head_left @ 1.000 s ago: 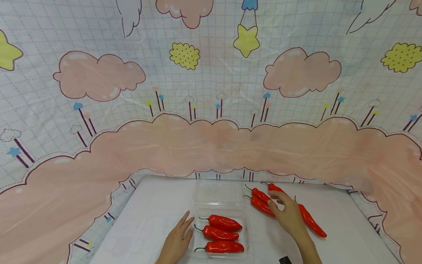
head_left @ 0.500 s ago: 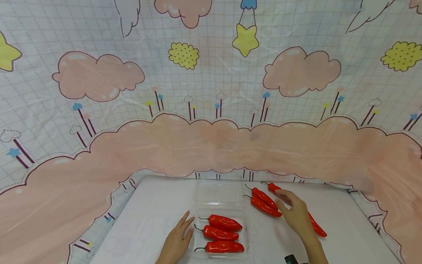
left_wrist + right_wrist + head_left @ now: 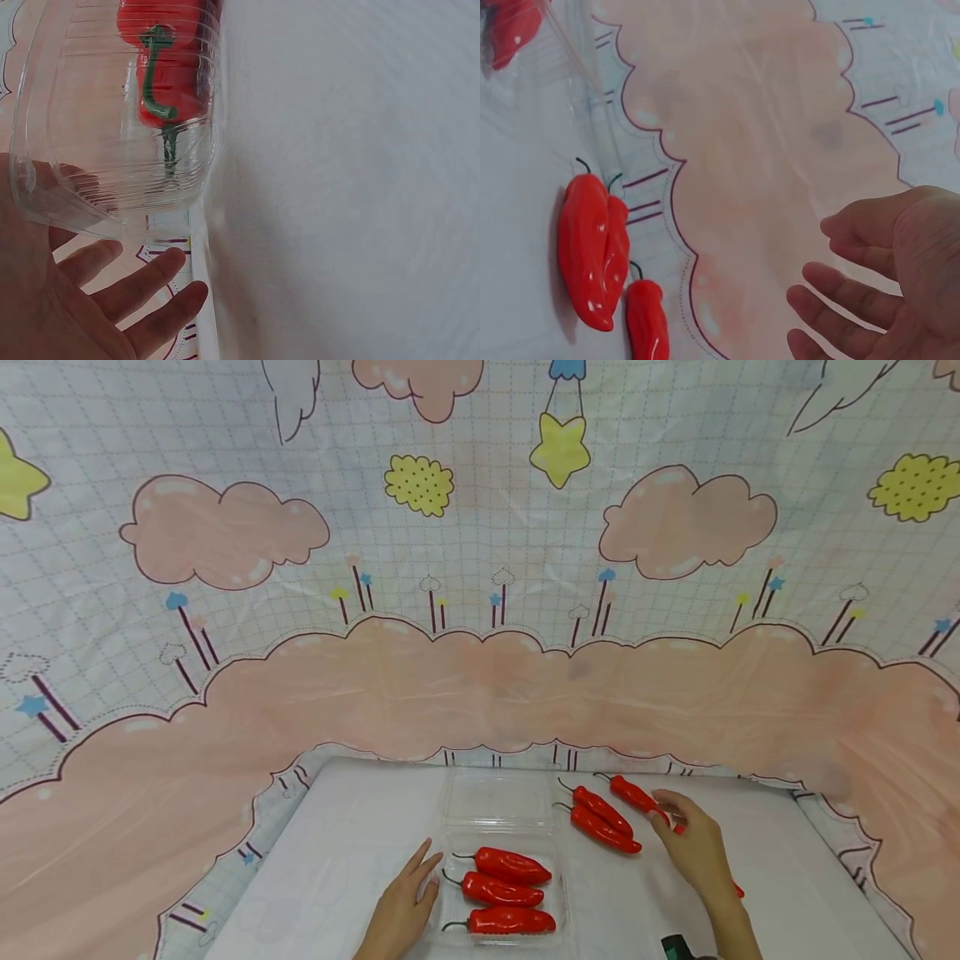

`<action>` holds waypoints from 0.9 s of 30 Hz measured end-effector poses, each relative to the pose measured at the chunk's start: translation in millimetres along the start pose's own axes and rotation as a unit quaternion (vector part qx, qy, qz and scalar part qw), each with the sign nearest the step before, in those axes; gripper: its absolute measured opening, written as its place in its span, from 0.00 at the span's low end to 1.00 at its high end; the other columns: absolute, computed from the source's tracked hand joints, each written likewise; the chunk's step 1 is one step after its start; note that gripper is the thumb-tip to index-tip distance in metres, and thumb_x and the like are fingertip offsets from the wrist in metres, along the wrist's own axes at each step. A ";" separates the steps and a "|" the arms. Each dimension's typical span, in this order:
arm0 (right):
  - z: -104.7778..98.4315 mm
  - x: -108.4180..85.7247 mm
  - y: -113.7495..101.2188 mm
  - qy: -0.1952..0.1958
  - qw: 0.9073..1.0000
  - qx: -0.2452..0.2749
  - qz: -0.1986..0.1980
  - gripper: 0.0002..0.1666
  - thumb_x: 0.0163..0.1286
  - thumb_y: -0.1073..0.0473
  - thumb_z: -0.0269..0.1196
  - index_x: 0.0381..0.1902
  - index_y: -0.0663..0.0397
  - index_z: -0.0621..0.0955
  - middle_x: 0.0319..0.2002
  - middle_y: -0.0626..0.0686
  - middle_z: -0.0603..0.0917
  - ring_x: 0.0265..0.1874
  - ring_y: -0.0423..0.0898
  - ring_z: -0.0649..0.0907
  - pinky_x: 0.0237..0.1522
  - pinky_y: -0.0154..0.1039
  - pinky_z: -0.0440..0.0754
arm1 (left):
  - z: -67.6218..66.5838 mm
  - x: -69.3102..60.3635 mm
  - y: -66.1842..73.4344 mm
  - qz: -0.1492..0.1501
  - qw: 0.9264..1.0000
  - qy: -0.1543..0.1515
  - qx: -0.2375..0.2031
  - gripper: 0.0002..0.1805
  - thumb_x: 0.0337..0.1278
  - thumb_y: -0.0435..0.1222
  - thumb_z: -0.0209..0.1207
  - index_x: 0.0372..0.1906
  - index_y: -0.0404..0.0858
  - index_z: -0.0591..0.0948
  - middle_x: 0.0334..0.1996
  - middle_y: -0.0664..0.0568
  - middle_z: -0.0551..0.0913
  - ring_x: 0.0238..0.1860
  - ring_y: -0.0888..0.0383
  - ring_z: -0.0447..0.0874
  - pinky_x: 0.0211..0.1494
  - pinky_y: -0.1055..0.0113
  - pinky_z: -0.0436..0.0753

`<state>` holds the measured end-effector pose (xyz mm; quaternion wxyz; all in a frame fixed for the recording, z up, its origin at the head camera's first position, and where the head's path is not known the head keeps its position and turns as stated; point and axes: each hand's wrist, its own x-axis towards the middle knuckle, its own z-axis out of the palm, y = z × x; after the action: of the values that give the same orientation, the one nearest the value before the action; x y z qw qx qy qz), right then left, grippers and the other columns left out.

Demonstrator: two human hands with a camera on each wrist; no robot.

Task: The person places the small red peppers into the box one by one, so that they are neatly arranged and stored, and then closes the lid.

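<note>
Next to the left side of a clear plastic box (image 3: 564,893), my left hand (image 3: 400,908) has its fingers extended. In the left wrist view, part of the hand (image 3: 142,292) shows through the box's clear wall. Three red chili peppers (image 3: 504,891) lie inside the box, stems to the left. My right hand (image 3: 693,845) is over the lower end of a red chili pepper (image 3: 628,791) and holds nothing. In the right wrist view its fingers (image 3: 847,300) are loosely bent and apart from the peppers. Another pepper (image 3: 739,890) is mostly hidden behind this hand.
Two chili peppers (image 3: 600,828) lie side by side between the box and my right hand. The box's lid (image 3: 497,797) is folded back on the white table (image 3: 322,860). A patterned cloth (image 3: 480,693) hangs behind. A dark object (image 3: 677,947) shows beside my right forearm.
My right hand has moved rightward, away from the pair of peppers, uncovering them and covering most of the rightmost pepper. My left hand and the box stay put.
</note>
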<state>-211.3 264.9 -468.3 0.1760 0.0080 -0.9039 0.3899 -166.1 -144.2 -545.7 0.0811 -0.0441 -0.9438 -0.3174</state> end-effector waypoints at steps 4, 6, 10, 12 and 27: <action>-3.9 1.3 5.7 -0.023 0.999 -0.007 0.041 0.24 0.71 0.59 0.60 0.63 0.59 0.75 0.59 0.65 0.80 0.58 0.63 0.78 0.56 0.63 0.78 | 0.1 -0.3 -0.4 -0.001 1.000 -0.002 0.000 0.21 0.66 0.38 0.57 0.63 0.45 0.78 0.73 0.52 0.68 0.65 0.43 0.76 0.62 0.42 0.77; -5.1 2.1 8.1 -0.034 0.997 -0.009 0.061 0.26 0.71 0.58 0.59 0.65 0.58 0.73 0.61 0.66 0.78 0.61 0.64 0.76 0.58 0.64 0.77 | 0.2 -0.2 -0.7 0.000 1.000 -0.001 0.000 0.21 0.66 0.38 0.57 0.63 0.45 0.78 0.73 0.52 0.68 0.65 0.43 0.76 0.62 0.42 0.77; -6.2 3.1 12.3 -0.051 0.995 -0.007 0.090 0.28 0.71 0.57 0.58 0.67 0.58 0.71 0.63 0.67 0.76 0.63 0.65 0.74 0.60 0.65 0.75 | 0.4 0.0 -1.1 0.002 1.000 0.001 -0.001 0.21 0.66 0.38 0.57 0.63 0.45 0.78 0.73 0.52 0.68 0.65 0.44 0.76 0.62 0.43 0.77; -6.4 3.7 14.6 -0.057 0.993 -0.008 0.100 0.29 0.71 0.57 0.59 0.68 0.58 0.70 0.64 0.67 0.75 0.64 0.65 0.73 0.61 0.66 0.73 | 0.7 -0.1 -1.4 0.001 1.000 0.002 -0.001 0.21 0.66 0.38 0.57 0.63 0.45 0.78 0.73 0.52 0.68 0.65 0.44 0.76 0.62 0.43 0.77; -12.2 5.9 33.1 -0.092 0.989 -0.028 0.115 0.34 0.70 0.52 0.60 0.70 0.59 0.67 0.67 0.71 0.69 0.65 0.68 0.68 0.61 0.71 0.68 | 1.4 0.5 -0.9 0.008 1.000 0.010 0.001 0.21 0.67 0.37 0.57 0.63 0.44 0.78 0.72 0.52 0.69 0.64 0.43 0.77 0.61 0.43 0.77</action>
<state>-218.0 297.3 -482.0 0.0462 -0.0653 -0.9217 0.3796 -166.9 -144.1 -547.3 0.0934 -0.0480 -0.9428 -0.3164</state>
